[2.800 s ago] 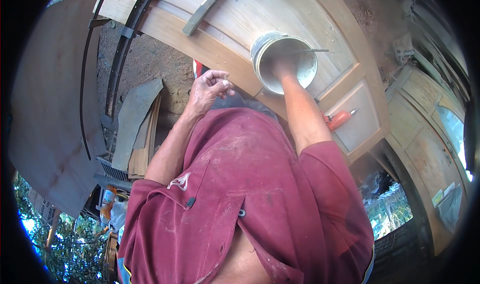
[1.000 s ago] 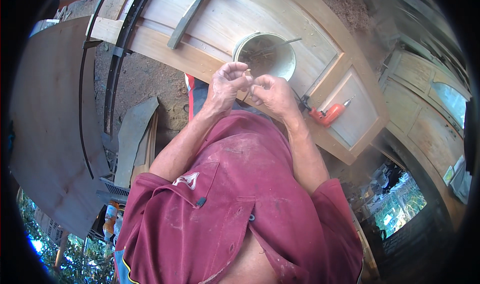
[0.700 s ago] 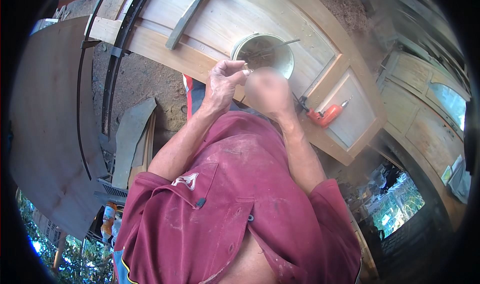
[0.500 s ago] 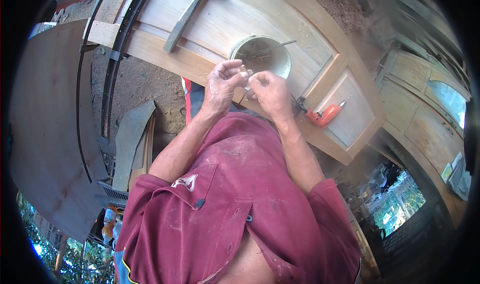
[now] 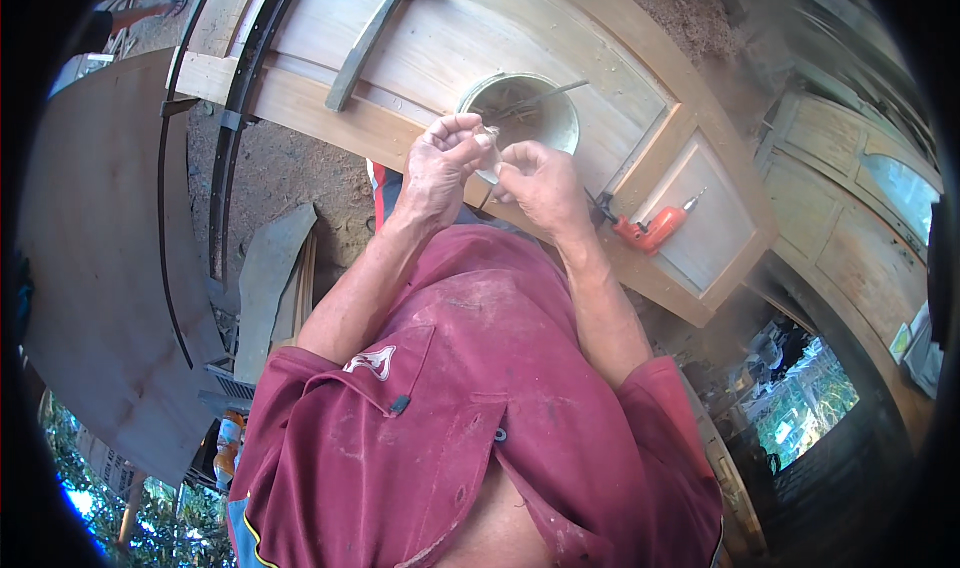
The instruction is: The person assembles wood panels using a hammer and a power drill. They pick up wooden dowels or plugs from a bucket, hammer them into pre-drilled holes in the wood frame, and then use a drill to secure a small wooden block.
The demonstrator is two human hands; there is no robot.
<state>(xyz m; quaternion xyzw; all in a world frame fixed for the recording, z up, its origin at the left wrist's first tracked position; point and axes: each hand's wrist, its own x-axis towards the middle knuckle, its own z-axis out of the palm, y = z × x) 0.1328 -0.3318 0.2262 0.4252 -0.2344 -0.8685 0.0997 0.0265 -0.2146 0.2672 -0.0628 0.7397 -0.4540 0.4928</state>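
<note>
My left hand [image 5: 440, 173] and my right hand [image 5: 547, 183] are raised close together in front of the bucket. Thumb and fingers of each are pinched. Between them shows a small, thin, pale scrap [image 5: 489, 140] with a brownish bit at its top; the fingers cover much of it and its kind is unclear. Just beyond stands a whitish round bucket [image 5: 568, 128] on the wooden door panel [image 5: 440, 58]. Sticks and a long thin rod [image 5: 560, 91] are inside it, the rod leaning over the rim.
A hammer [image 5: 368, 43] lies on the panel to the left. On the right is an orange power drill [image 5: 650, 230] with a bit. Dark curved strips [image 5: 235, 118] cross the panel's left end. A large board [image 5: 110, 258] stands far left, and another panelled door [image 5: 840, 198] is at right.
My fingers have shifted slightly around the small scrap, and more of its pale part shows between my hands. The bucket, hammer and drill stay in place.
</note>
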